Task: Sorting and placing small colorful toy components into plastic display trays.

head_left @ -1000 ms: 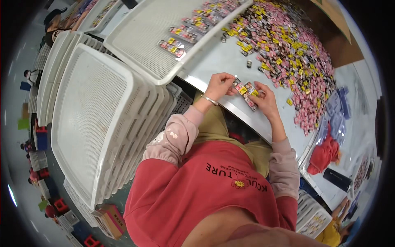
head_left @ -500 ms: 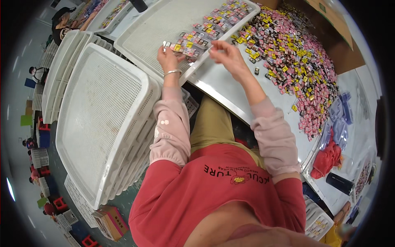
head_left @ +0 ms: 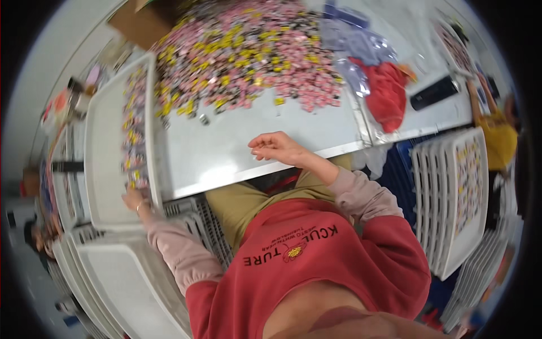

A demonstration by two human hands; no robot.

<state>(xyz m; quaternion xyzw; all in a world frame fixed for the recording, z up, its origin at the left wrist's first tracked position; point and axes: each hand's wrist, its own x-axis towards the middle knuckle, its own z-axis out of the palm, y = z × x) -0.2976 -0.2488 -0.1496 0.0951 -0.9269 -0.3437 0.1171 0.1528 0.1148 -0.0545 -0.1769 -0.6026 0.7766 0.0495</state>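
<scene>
My left hand is at the near end of a white perforated tray, by the last of a row of clear plastic packs. The packs hold small pink, yellow and black pieces. Blur hides whether its fingers grip the nearest pack. My right hand hovers over the front of the metal table, fingers loosely stretched, with nothing in it. Beyond it spreads a large heap of small square pink, yellow and black pieces.
A cardboard box stands behind the heap. Bluish clear plastic shells, a red cloth and a dark cylinder lie to the right. Stacked white trays stand at lower left and right.
My view has swung right, so the heap is now ahead. My right hand has drawn away from the packs to above the table; the left stays by the near end of the row.
</scene>
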